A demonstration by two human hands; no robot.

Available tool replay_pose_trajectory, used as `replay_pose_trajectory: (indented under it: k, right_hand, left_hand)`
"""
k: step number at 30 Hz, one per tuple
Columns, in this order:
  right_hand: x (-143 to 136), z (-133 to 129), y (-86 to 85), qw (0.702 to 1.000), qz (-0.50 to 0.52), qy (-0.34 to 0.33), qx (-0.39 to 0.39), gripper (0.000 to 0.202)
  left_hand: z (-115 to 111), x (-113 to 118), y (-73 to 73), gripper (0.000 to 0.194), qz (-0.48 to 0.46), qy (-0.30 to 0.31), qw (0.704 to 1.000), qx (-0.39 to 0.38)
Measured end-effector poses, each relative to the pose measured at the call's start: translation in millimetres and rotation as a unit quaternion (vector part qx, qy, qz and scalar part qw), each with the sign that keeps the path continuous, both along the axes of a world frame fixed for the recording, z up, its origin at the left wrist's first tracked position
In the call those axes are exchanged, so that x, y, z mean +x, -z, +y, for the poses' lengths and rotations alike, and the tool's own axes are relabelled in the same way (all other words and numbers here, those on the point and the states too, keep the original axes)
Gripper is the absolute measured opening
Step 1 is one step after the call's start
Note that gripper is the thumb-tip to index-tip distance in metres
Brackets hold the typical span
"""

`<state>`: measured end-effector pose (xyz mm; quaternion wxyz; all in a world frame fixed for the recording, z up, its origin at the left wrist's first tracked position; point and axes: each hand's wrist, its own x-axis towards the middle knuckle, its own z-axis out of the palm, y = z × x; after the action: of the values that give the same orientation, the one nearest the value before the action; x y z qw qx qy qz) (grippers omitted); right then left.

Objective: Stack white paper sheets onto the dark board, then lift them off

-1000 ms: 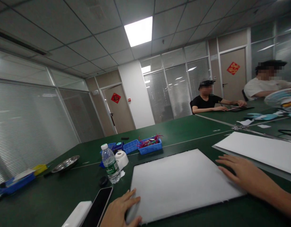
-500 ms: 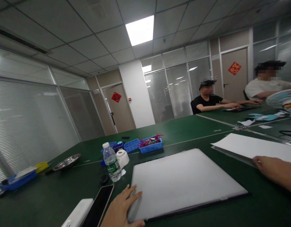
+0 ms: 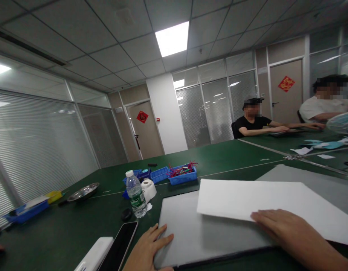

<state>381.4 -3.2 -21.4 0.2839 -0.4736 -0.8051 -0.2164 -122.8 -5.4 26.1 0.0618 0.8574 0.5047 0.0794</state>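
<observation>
My right hand (image 3: pixel 287 231) lies flat, fingers (image 3: pixel 264 217) spread and pressing the near edge of a white sheet (image 3: pixel 258 199); nothing is pinched, it is palm-down contact only. My left hand (image 3: pixel 147 250) is likewise flat and unclenched, fingers (image 3: pixel 162 239) resting on the near left corner of the grey board (image 3: pixel 191 233).

Taking the board as landmark: the sheet lies on top of it, covering its right and far part and overhanging its right edge toward a second grey board (image 3: pixel 318 184) further right. The sheet's long axis runs left to right across the board, slightly skewed, so its left edge sits well inside the board's left edge. The right hand is on the sheet; the left is well apart from it, with bare board between.

Just left of the board lie a dark phone (image 3: pixel 119 246) and a white block (image 3: pixel 93 258), close to my left hand. Beyond the board's far left corner stand a water bottle (image 3: pixel 136 195) and a white round device (image 3: pixel 149 189), with blue bins (image 3: pixel 181 175) behind. The green worktop (image 3: pixel 63 229) is open left of the phone and past the board's far edge. A metal dish (image 3: pixel 83 191) sits well to the left. Two other people sit at the far right.
</observation>
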Motion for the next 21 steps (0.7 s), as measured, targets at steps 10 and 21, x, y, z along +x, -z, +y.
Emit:
replay_pose_trajectory:
  k: [10, 21]
  right_hand:
    - [-13, -10, -14.1, 0.997, -0.010, -0.061, -0.051, 0.051]
    - [95, 36, 20.9, 0.957, 0.069, 0.189, -0.207, 0.061]
  left_hand:
    - [7, 5, 6.7, 0.085, 0.009, -0.005, 1.000, -0.002]
    - [13, 10, 9.9, 0.093, 0.037, -0.007, 0.999, 0.002]
